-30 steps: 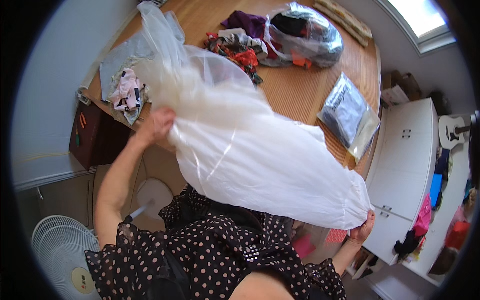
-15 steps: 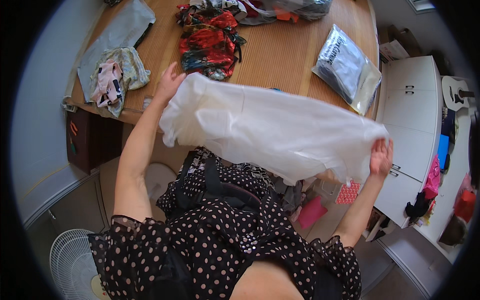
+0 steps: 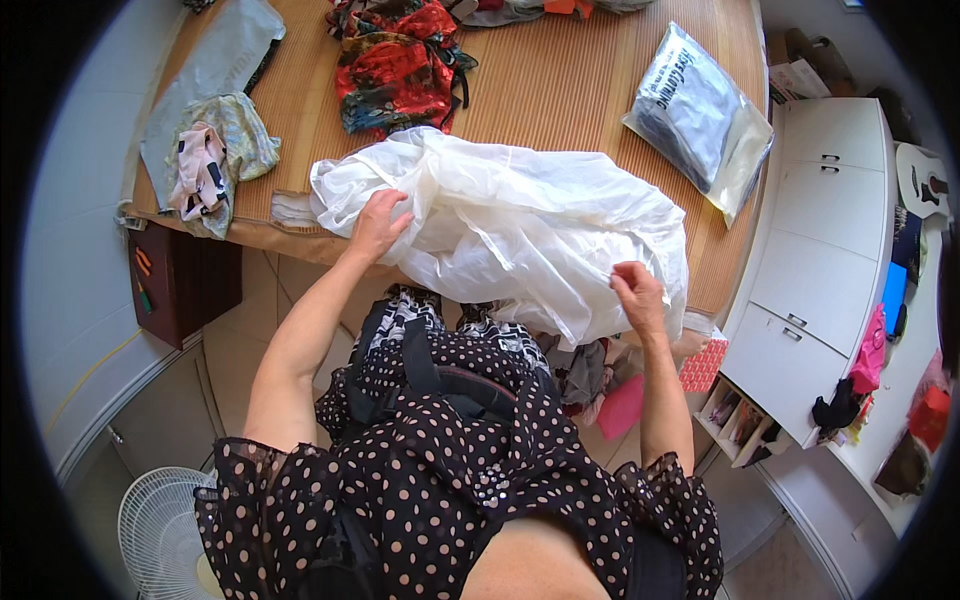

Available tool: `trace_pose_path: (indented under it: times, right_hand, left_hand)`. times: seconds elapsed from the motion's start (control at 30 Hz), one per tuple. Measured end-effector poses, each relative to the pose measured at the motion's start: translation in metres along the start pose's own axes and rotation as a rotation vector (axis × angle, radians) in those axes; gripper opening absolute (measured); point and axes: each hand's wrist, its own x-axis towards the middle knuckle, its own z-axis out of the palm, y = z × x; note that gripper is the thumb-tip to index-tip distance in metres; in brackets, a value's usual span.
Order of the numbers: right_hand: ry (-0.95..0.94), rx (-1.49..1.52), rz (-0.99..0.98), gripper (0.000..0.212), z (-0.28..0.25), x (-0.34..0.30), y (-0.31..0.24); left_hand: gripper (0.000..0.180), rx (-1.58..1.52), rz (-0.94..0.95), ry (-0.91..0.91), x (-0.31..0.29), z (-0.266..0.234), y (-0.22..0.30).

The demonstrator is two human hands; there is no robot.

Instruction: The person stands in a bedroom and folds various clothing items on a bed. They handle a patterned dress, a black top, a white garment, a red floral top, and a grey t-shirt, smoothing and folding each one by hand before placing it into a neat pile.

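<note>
A thin white cloth [image 3: 540, 215], sheer and crumpled, lies in a long heap along the near edge of the table, and part of it hangs over that edge. My left hand [image 3: 378, 225] is over the left part of the cloth, its fingers slightly bent and apart. Near the cloth's right end is my right hand [image 3: 640, 295], thumb and fingers bent with a gap between them. Whether the fingertips touch the fabric is hard to see. What kind of item the cloth is cannot be made out.
A red patterned garment [image 3: 395, 75] lies beyond the cloth. Packed clothing in a clear bag [image 3: 700, 115] is at the right, and a pale floral cloth [image 3: 225, 160] at the left. White cabinets [image 3: 820, 240] stand to the right; a white fan [image 3: 165, 530] is at lower left.
The white cloth, held up and stretched between my hands before, has come down crumpled onto the table edge. Both hands have moved inward, closer together.
</note>
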Motion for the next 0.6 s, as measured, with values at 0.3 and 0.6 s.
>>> trace_pose_path:
  times: [0.3,0.6]
  right_hand:
    - [0.027,-0.681,-0.283,0.042,0.059,-0.014,-0.015]
    - [-0.049,-0.128,-0.144,0.013,0.037,-0.004,0.009]
  left_hand:
    - [0.019,0.030,-0.076,-0.277,0.045,-0.014,-0.028]
    - [0.019,-0.341,0.035,0.663,0.174,-0.102,0.016]
